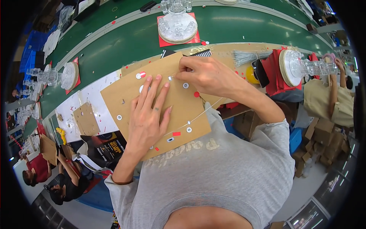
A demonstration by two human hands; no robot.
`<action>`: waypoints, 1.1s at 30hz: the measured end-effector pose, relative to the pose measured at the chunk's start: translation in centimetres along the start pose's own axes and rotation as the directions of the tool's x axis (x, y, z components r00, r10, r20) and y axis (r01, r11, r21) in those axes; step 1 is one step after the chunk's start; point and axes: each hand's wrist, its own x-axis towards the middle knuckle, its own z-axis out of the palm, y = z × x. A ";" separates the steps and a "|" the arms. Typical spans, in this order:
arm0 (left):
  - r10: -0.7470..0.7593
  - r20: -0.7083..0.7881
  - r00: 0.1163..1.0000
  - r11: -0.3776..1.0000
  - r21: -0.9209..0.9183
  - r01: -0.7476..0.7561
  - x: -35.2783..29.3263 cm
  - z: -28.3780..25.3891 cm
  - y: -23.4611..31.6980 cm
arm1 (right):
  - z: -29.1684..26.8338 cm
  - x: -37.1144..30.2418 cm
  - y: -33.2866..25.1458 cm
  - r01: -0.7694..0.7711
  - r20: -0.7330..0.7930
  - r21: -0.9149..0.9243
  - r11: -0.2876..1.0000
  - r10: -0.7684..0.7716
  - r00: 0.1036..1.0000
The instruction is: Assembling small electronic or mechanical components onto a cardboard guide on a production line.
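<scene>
A brown cardboard panel (114,95) lies tilted in front of my body, dotted with small white round pieces and red bits. My left hand (146,114) rests flat on it, fingers spread and pressing its surface. Near the panel's far right edge, my right hand (204,76) is closed in a pinch beside a small white clip (170,78). What sits between those fingertips is too small to make out. A thin white wire (202,113) crosses the panel's near part, passes a second white clip (188,123) and runs off toward my right forearm.
A green conveyor (232,28) runs along the far side, carrying clear plastic assemblies on round bases (177,28). To the right are a bundle of thin wires (246,57) and red sheets (272,74). A smaller brown board (86,120) lies left. Other people sit at both sides.
</scene>
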 end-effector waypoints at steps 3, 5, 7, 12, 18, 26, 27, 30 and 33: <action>-0.003 -0.005 1.000 1.000 0.004 0.003 0.0 0.1 0.1 | -0.4 0.4 -0.2 0.031 0.004 -0.008 0.999 -0.031 1.000; 0.003 -0.007 1.000 1.000 0.014 -0.003 0.0 0.2 0.1 | -0.6 0.6 -0.3 0.034 0.023 -0.029 0.999 -0.033 0.999; 0.009 -0.007 1.000 1.000 0.021 -0.009 0.2 0.1 0.3 | -0.6 0.6 -0.5 0.036 0.043 -0.051 0.998 -0.033 0.999; -0.002 0.021 1.000 1.000 -0.011 0.003 0.3 0.0 0.2 | -0.5 0.7 -0.6 -0.005 0.079 -0.054 0.999 0.009 0.997; 0.024 0.013 1.000 0.998 0.054 -0.024 0.2 0.0 0.1 | -0.5 0.1 0.3 0.036 0.005 -0.084 0.996 -0.036 0.999; 0.011 0.014 1.000 0.998 0.064 -0.011 0.0 0.1 0.4 | -0.2 -0.3 1.0 0.074 -0.031 0.045 0.996 -0.073 0.997; 0.002 0.006 1.000 0.998 0.062 -0.002 -0.1 0.2 0.5 | -0.2 -0.3 1.0 0.081 -0.033 0.065 0.995 -0.079 0.996; 0.006 -0.003 1.000 0.998 0.055 -0.006 -0.1 0.1 0.4 | 0.1 -0.5 1.4 0.100 -0.045 0.088 0.991 -0.096 0.994; 0.007 0.003 1.000 0.998 0.058 -0.007 -0.1 0.2 0.4 | 0.3 -0.6 1.5 0.115 -0.055 0.070 0.991 -0.112 0.992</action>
